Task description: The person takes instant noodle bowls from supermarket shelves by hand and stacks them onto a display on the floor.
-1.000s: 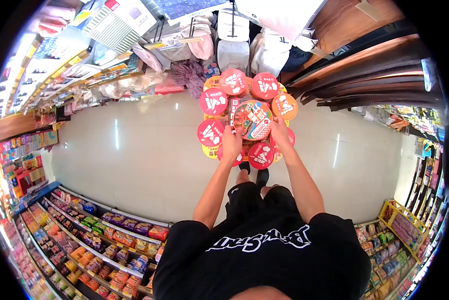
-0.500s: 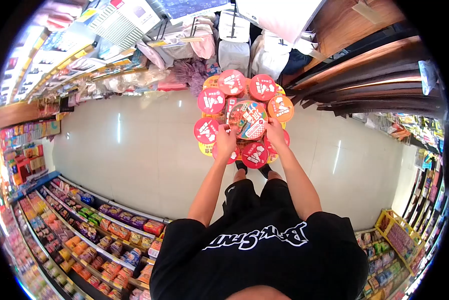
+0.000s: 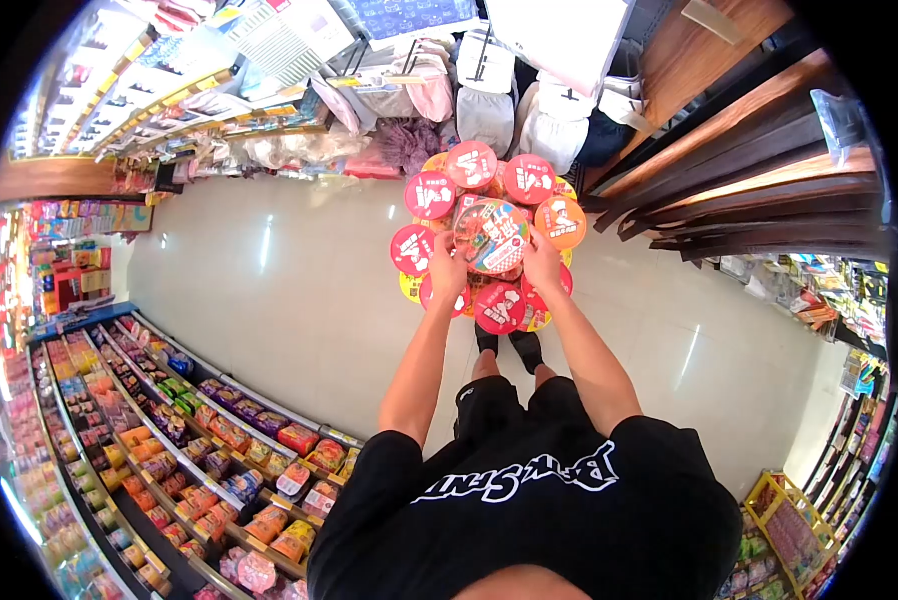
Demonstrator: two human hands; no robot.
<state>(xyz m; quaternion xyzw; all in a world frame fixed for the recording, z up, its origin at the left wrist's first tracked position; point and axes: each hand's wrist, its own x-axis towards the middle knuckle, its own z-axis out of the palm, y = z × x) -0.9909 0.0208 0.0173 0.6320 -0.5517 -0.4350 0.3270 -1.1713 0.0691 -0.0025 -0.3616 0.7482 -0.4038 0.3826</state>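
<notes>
Here, the left grip (image 3: 448,265) and right grip (image 3: 543,262) hold a Chinese-lettered tub (image 3: 491,236).

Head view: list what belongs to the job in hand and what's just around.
Belongs to the job:
Multicoloured round-lidded tub, with the left hand and right hand at its edges
Probably the red-lidded tubs and orange-lidded tub around it

Just around:
Shelved packets, lower left
Purple fluffy item
Grey fabric item, top
</notes>
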